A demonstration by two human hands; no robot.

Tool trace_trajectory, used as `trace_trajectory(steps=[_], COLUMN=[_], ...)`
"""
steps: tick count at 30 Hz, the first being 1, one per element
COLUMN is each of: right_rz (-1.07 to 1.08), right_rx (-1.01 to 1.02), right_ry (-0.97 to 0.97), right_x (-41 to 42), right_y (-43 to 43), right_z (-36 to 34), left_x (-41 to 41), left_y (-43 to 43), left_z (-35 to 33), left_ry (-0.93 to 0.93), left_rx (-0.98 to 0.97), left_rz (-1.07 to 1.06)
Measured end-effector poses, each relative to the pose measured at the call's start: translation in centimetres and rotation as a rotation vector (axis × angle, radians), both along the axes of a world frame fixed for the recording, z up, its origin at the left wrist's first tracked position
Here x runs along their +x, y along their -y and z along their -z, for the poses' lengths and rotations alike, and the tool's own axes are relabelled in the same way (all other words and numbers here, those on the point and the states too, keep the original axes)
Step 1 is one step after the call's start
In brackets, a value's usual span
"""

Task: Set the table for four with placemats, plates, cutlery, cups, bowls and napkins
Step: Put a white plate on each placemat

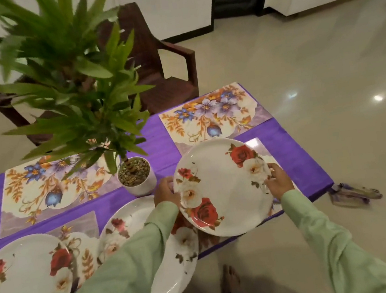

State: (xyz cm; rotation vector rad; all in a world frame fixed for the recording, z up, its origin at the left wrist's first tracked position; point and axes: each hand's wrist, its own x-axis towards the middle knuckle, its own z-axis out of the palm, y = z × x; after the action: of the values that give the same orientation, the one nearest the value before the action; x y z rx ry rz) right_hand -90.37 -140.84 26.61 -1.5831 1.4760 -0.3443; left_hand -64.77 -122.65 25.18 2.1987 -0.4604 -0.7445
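Nearest, under the left sleeve and below the fingers, a middle plate (175, 260) lies on the table. Further left of them, a left plate (24, 277) covers much of the near-left placemat (79, 225).

Between the two hands is the held plate (222, 187), rose-patterned like the others. The left hand (166, 193) grips its left rim with curled fingers (167, 181). The right hand (279, 182) pinches the opposite rim, fingertips on the upper face. Neither hand is spread open, and both are closed on the rim alone. A grip at both sides probably keeps the plate level for centring on the near-right placemat (258, 143), whose corner shows just beyond the right fingers. Whether the plate touches the mat I cannot tell.

Just beside the left fingers stands the potted plant (139, 178) — close enough to bump. Beyond the fingers, the far-right placemat (212, 116) and far-left placemat (51, 188) lie bare on the purple cloth (160, 136), not yet served. Past them stands a chair (157, 59).
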Motion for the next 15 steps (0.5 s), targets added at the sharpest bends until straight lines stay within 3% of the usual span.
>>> trace_trajectory(steps=[5,15], right_rz=[-0.099,-0.261], right_rx=[0.034,0.033], right_ry=[-0.144,-0.333], right_x=[-1.1,-0.5], right_y=[3.6,5.9], right_z=[3.0,7.7], left_x=[-1.2,-1.2], left_y=[2.4,2.4], left_z=[3.4,4.7], left_ry=[-0.028,0.033], left_rx=[0.203,0.417], left_rz=[0.019,0.071])
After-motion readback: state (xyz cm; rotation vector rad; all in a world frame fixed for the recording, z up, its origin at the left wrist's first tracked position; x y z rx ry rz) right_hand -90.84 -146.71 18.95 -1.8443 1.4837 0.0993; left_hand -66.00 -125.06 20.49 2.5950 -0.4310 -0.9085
